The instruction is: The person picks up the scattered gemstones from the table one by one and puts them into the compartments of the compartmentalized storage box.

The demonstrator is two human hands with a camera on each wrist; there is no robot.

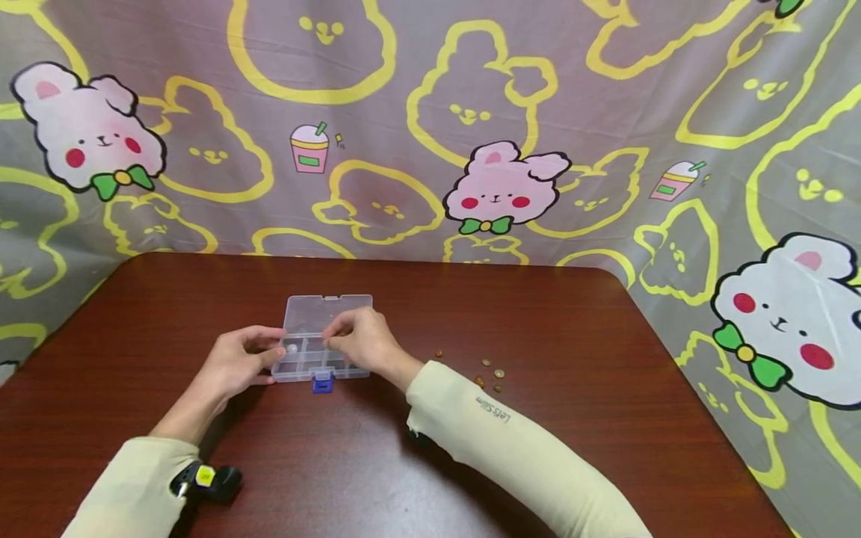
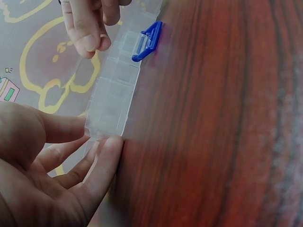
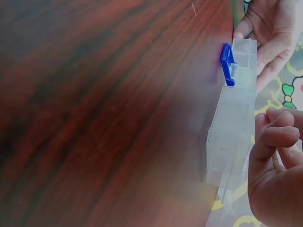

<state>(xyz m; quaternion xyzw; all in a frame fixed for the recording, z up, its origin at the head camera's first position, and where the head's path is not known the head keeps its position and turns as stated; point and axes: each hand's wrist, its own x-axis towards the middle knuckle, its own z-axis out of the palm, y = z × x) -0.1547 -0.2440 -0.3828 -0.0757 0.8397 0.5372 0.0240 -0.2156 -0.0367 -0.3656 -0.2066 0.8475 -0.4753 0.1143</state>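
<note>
A clear plastic compartment box [image 1: 289,368] sits on the table, its lid [image 1: 309,310] raised at the back and its blue latch [image 1: 323,384] hanging at the front. One small whitish round piece [image 1: 292,348] lies in the back left compartment. My left hand [image 1: 237,365] grips the box's left end, thumb and fingers around the corner. Over the middle compartments is my right hand [image 1: 363,340], its fingers curled and fingertips close together. In the right wrist view the curled fingers [image 3: 279,137] hide their inner side; I cannot tell if they pinch something small.
Several small amber and pale beads [image 1: 499,373] lie scattered on the brown wooden table [image 1: 377,463] to the right of the box, beside the right forearm. A patterned cloth [image 1: 403,127] hangs behind the table's far edge.
</note>
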